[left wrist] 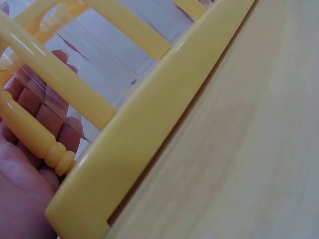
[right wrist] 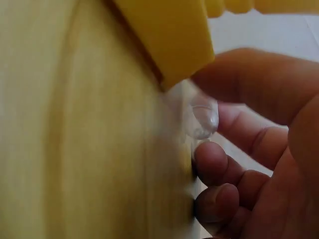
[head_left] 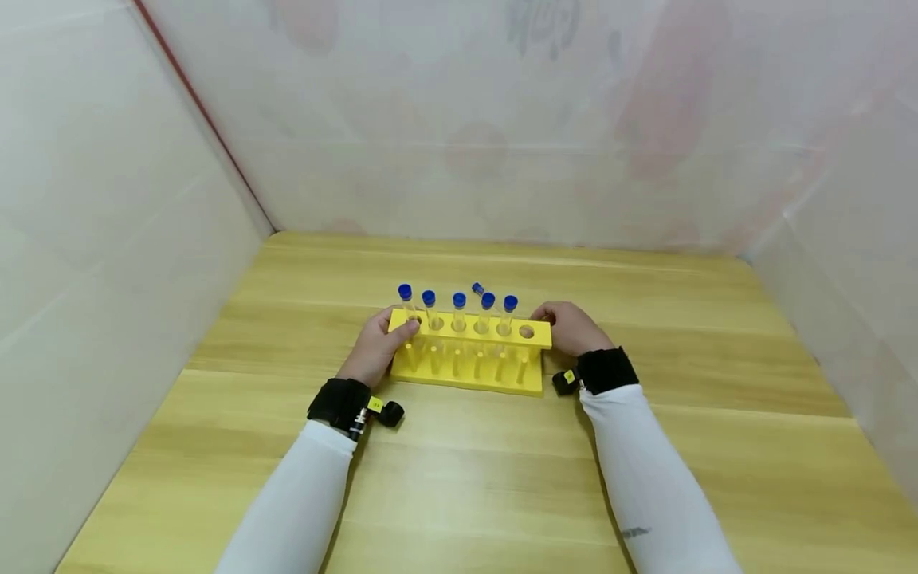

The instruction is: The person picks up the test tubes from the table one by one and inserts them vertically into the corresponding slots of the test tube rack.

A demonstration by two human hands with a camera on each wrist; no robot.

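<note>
Two hands on one yellow rack [head_left: 469,363]: left hand [head_left: 375,348] wraps its left end, thumb on the top plate, fingers curled behind; right hand [head_left: 571,327] cups the right end. The left wrist view shows the fingers [left wrist: 37,107] behind the rack's turned post and base rail. The right wrist view shows curled fingers [right wrist: 219,164] by the base corner and the rounded bottom of a clear tube [right wrist: 203,117] close to the fingertips; can't tell if they pinch it. The rack sits mid-table, moulded glossy plastic, round holes along the top. Five clear tubes with blue caps [head_left: 459,300] stand upright in it, rightmost hole [head_left: 527,331] open. A sixth blue-capped tube [head_left: 478,288] lies just behind the rack, mostly hidden. Table [head_left: 688,470] is pale wood-grain, smooth. White sleeves, black wrist straps [head_left: 339,403]. Pale panels [head_left: 107,239] wall in three sides.
</note>
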